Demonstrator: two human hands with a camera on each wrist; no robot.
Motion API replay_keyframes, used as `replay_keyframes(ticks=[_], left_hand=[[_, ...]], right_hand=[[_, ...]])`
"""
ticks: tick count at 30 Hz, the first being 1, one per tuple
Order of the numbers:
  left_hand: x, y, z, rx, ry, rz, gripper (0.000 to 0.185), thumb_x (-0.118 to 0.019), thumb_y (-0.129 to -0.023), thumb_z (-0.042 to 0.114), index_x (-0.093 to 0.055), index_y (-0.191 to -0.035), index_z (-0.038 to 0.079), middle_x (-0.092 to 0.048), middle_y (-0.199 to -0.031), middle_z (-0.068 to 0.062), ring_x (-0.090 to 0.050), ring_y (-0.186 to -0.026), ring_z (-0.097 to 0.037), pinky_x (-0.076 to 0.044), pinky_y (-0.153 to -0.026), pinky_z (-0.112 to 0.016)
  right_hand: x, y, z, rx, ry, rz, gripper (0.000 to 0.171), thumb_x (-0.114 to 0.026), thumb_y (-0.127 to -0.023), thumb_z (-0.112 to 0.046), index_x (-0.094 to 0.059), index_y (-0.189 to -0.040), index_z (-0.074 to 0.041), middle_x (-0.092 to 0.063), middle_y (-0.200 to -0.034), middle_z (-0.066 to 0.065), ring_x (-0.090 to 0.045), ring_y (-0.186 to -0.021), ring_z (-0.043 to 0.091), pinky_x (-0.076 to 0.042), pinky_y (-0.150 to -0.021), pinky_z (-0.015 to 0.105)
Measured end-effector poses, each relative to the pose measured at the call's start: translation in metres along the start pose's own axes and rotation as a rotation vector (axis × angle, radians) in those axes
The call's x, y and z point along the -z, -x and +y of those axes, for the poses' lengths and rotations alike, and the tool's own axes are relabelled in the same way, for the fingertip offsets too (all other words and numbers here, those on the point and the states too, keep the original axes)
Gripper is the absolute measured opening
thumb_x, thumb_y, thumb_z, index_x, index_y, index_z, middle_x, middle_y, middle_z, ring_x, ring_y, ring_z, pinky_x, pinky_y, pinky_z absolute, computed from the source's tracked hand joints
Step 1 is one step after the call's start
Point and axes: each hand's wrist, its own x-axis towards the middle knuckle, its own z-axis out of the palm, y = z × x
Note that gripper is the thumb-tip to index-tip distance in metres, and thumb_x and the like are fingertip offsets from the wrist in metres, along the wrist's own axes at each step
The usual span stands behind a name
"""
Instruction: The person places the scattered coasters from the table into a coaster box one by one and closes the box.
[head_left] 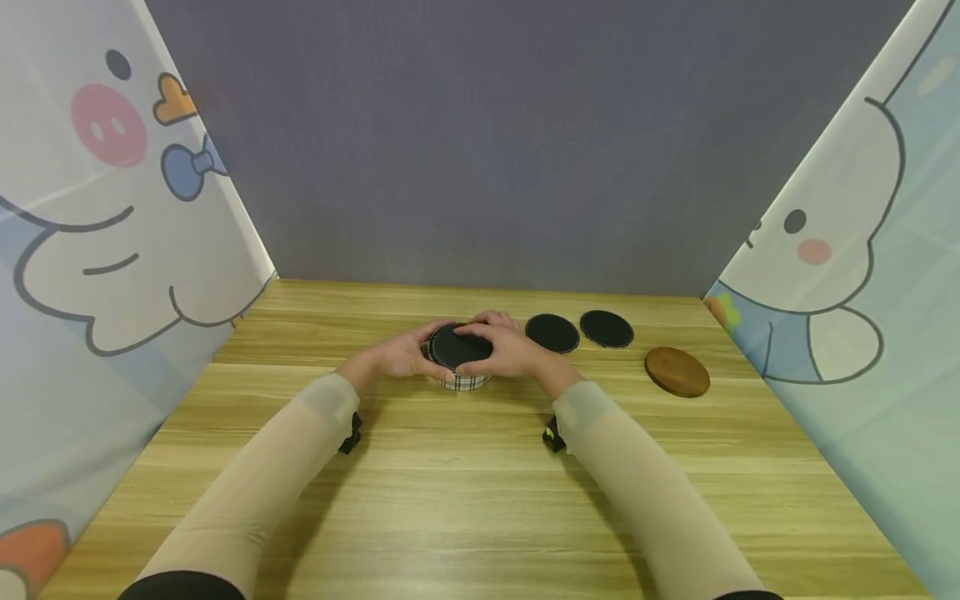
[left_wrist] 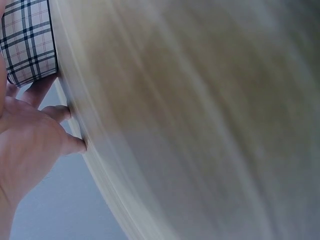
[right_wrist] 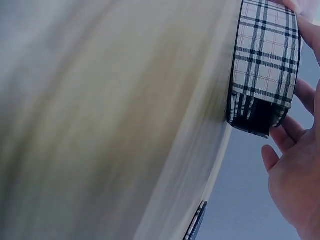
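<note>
Looks like a coaster set being packed into its plaid holder (head_left: 467,381), and it's partway there: one black coaster (head_left: 458,347) is going in at the top of the holder, tilted with its face toward the camera rather than lying flat, so it doesn't read as seated yet. Two more black coasters (head_left: 552,332) (head_left: 607,328) lie flat on the table (head_left: 480,492) at about 2 o'clock from the holder, and a brown wooden one (head_left: 677,371) sits further out at 3 o'clock, all well apart from the hands. So roughly three left outside, though how many are already inside is hidden. The holder stands upright at the middle of the table, its axis vertical and its opening up; a round thing, so no real long axis to speak of. The left hand (head_left: 402,357) is curled round the holder's 9 o'clock side, fingertips down by its base in the left wrist view. The right hand (head_left: 510,350) curls over the coaster's rim from 3 o'clock, thumb on top, other fingers round the back.
</note>
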Motion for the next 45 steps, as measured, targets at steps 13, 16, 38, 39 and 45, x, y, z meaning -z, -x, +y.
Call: replay_keyframes(ticks=[13, 16, 38, 39, 45], left_hand=[[0.0, 0.0, 0.0, 0.026, -0.027, 0.007, 0.114, -0.091, -0.093, 0.04, -0.015, -0.178, 0.026, -0.029, -0.179, -0.019, -0.047, -0.155, -0.041, -0.043, -0.123, -0.058], [0.0, 0.0, 0.0, 0.028, -0.017, -0.004, 0.114, -0.09, -0.094, 0.04, -0.015, -0.178, 0.026, -0.031, -0.178, -0.019, -0.048, -0.154, -0.041, -0.044, -0.122, -0.058], [-0.002, 0.0, -0.002, 0.009, 0.028, 0.014, 0.116, -0.093, -0.092, 0.03, -0.017, -0.178, 0.021, -0.047, -0.166, -0.023, -0.049, -0.152, -0.042, -0.037, -0.126, -0.061], [-0.002, -0.001, -0.002, 0.007, 0.029, 0.014, 0.116, -0.093, -0.092, 0.03, -0.017, -0.178, 0.021, -0.047, -0.166, -0.023, -0.049, -0.152, -0.042, -0.037, -0.126, -0.061], [-0.002, -0.001, -0.001, -0.003, 0.048, 0.011, 0.115, -0.093, -0.092, 0.028, -0.017, -0.178, 0.019, -0.045, -0.167, -0.024, -0.048, -0.152, -0.043, -0.037, -0.126, -0.061]], right_hand=[[-0.001, 0.003, 0.003, 0.024, 0.025, -0.025, 0.065, -0.067, -0.105, -0.061, -0.056, -0.162, -0.031, -0.037, -0.174, 0.006, -0.028, -0.161, 0.035, -0.018, -0.131, 0.067], [0.001, 0.006, 0.005, 0.025, 0.007, -0.017, 0.062, -0.065, -0.107, -0.058, -0.057, -0.162, -0.029, -0.039, -0.172, 0.008, -0.03, -0.161, 0.037, -0.02, -0.131, 0.068], [0.041, 0.062, 0.084, -0.149, -0.11, 0.069, 0.053, -0.063, -0.114, -0.039, -0.058, -0.159, -0.012, -0.052, -0.163, 0.018, -0.058, -0.137, 0.04, -0.049, -0.113, 0.061], [0.042, 0.064, 0.088, -0.161, -0.103, 0.071, 0.053, -0.063, -0.114, -0.04, -0.058, -0.159, -0.012, -0.051, -0.163, 0.019, -0.057, -0.137, 0.04, -0.048, -0.113, 0.061], [0.047, 0.072, 0.106, -0.228, -0.101, 0.078, 0.053, -0.063, -0.114, -0.04, -0.057, -0.159, -0.013, -0.044, -0.168, 0.021, -0.054, -0.141, 0.043, -0.047, -0.116, 0.062]])
